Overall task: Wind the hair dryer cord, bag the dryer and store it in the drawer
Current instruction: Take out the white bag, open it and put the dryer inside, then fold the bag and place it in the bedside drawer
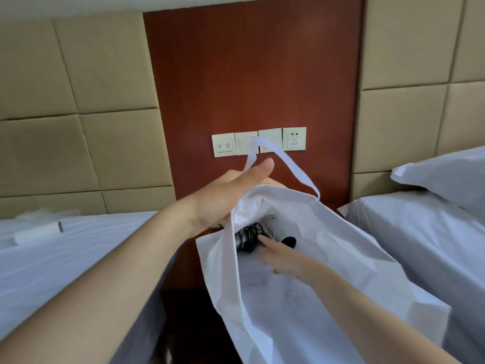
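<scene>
Two beds with white sheets flank a narrow gap: the left bed carries a white roll with a dark end, and the right bed has a pillow at its head. Behind them the wall is padded in beige panels, split by a red-brown wood panel that bears a row of switch plates and a wall socket.

A white tote bag hangs open over the gap. The left hand grips its near rim, thumb up, and one bag handle loops above it. The hair dryer lies inside the bag, its black coiled cord bundled against it. The right hand is inside the bag with its fingers stretched out, and the index fingertip touches the cord.
</scene>
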Motion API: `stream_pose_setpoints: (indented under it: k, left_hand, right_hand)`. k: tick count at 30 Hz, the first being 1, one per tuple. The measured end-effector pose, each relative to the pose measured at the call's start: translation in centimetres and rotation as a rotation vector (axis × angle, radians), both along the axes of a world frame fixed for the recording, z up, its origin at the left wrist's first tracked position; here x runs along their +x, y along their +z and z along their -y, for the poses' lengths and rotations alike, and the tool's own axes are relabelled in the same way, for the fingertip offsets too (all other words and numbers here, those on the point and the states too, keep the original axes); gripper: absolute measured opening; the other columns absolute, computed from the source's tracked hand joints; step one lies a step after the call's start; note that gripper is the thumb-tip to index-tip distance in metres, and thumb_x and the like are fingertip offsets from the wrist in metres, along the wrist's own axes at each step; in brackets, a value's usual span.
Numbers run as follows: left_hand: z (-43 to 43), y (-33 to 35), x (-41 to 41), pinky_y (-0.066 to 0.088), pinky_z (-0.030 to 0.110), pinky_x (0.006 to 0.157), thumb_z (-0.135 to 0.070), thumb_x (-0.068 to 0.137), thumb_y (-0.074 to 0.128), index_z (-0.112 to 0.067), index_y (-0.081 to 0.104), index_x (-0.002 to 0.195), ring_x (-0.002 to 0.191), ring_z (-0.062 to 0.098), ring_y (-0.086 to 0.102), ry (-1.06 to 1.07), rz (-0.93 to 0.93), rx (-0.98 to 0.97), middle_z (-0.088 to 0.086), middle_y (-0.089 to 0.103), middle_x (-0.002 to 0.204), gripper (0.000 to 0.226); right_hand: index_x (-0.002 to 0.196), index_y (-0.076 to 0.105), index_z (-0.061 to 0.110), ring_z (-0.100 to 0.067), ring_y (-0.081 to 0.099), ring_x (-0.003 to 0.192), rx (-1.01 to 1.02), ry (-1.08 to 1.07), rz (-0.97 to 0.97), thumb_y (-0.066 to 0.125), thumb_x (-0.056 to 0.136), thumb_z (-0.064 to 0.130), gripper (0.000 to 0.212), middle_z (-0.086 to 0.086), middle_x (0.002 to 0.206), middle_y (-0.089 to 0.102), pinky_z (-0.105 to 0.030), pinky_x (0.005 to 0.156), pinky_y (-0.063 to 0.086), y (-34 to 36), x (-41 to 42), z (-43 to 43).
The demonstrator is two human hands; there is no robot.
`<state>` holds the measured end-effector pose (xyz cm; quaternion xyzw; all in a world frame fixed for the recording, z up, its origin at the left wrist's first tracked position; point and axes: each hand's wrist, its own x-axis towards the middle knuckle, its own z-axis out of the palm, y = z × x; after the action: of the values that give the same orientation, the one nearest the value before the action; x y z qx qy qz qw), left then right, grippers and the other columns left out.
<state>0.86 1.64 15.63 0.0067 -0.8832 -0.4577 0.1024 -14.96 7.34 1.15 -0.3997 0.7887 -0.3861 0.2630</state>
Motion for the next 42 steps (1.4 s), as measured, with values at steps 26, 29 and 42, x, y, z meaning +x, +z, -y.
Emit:
stream_pose_setpoints:
  k: [26, 29, 42]
  left_hand:
    - [-3.4, -13.8, 5.2, 0.044, 0.018, 0.078, -0.030, 0.093, 0.055, -0.015, 0.061, 0.118, 0.098, 0.012, 0.062, 0.182, 0.447, -0.314, 0.000, 0.064, 0.110, 0.030]
    - [-2.7, -18.8, 4.5, 0.038, 0.026, 0.094, -0.028, 0.088, 0.063, -0.011, 0.055, 0.125, 0.117, 0.020, 0.051, 0.488, 0.237, -0.118, 0.008, 0.051, 0.130, 0.041]
    - [-3.2, -30.3, -0.7, 0.038, 0.032, 0.086, -0.025, 0.088, 0.065, -0.011, 0.014, 0.147, 0.122, 0.027, 0.048, 0.981, 0.148, 0.814, 0.011, 0.045, 0.140, 0.080]
  right_hand:
    - [0.072, 0.060, 0.017, -0.006, 0.063, 0.066, 0.212, 0.172, -0.333, 0.053, 0.088, 0.016, 0.017, 0.006, 0.068, 0.069, -0.027, 0.072, 0.050, 5.1, 7.1, -20.4]
    - [0.076, 0.061, 0.020, -0.008, 0.063, 0.073, 0.123, 0.079, -0.385, 0.055, 0.089, 0.015, 0.015, 0.008, 0.074, 0.067, -0.014, 0.067, 0.045, 2.4, 5.6, -19.0]
    - [0.142, 0.025, 0.018, -0.033, 0.042, 0.127, 0.105, -0.454, -0.505, 0.062, 0.087, 0.033, 0.068, -0.012, 0.144, 0.037, -0.046, 0.100, 0.043, -6.8, -3.3, -17.0]
